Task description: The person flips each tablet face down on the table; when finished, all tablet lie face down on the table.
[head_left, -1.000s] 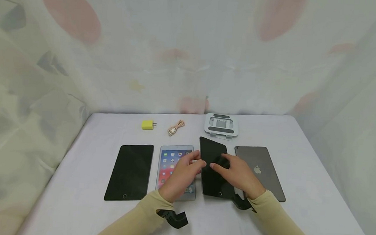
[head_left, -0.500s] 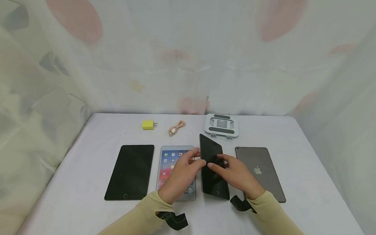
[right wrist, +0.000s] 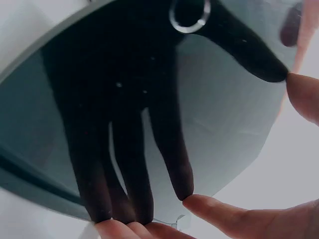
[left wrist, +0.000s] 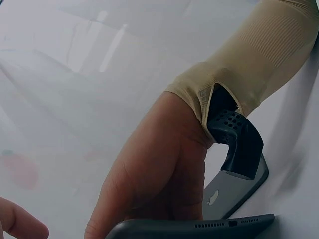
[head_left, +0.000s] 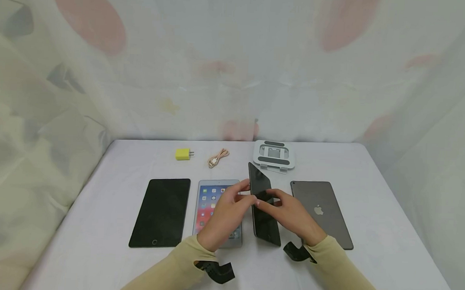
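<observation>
A black tablet [head_left: 267, 228] stands steeply tilted between the two hands, its screen facing right. At its left edge, my left hand [head_left: 225, 214] pinches it with thumb and fingers; the fingers behind it are partly hidden. My right hand [head_left: 295, 214] rests its fingertips on the dark screen, thumb close to the left thumb. In the right wrist view, fingertips [right wrist: 212, 211] touch the glossy screen [right wrist: 234, 134], which mirrors the hand and shows a round home button. The left wrist view has the right hand [left wrist: 154, 154] behind the held tablet's port edge [left wrist: 214, 225].
Under the left hand lies a white tablet [head_left: 206, 200] with a lit screen. A black tablet [head_left: 161, 211] lies left, a grey tablet [head_left: 328, 214] face down at right. Behind are a yellow charger [head_left: 183, 154], coiled cable [head_left: 218, 157] and white folding stand [head_left: 274, 154].
The held tablet has turned steeper, its screen now more edge-on and its lower right corner drawn to the left. The right thumb has shifted left toward the left thumb.
</observation>
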The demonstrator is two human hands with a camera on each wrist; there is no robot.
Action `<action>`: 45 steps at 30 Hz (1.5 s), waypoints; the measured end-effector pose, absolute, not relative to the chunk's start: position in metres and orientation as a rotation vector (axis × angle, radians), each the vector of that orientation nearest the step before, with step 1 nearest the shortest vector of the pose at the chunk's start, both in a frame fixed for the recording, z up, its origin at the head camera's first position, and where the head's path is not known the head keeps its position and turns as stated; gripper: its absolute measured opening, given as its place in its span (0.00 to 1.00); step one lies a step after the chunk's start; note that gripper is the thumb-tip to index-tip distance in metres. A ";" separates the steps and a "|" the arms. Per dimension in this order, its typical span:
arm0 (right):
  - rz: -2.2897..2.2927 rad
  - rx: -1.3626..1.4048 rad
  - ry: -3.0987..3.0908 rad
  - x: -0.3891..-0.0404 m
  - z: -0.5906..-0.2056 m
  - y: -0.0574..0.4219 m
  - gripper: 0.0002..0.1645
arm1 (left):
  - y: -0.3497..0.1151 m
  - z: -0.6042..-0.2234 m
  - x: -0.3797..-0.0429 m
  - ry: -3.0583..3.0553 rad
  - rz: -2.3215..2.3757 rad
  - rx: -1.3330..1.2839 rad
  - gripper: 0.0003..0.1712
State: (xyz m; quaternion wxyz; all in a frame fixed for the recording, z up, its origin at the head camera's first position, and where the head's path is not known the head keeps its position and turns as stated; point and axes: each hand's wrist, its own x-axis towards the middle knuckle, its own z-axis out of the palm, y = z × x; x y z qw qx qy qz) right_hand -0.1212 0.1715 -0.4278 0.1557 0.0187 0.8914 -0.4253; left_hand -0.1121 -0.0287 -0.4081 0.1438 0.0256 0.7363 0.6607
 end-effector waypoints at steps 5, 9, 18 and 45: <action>-1.277 0.028 2.515 -0.123 -0.429 0.172 0.51 | -0.027 -0.405 -0.111 2.125 1.921 0.080 0.36; -1.325 0.025 2.478 -0.124 -0.431 0.173 0.50 | -0.026 -0.403 -0.110 2.135 1.923 0.078 0.35; -1.443 -0.008 2.395 -0.124 -0.434 0.171 0.47 | -0.026 -0.402 -0.110 2.140 1.923 0.065 0.35; -1.637 -0.118 2.204 -0.123 -0.437 0.170 0.38 | -0.025 -0.399 -0.108 2.180 1.904 0.107 0.36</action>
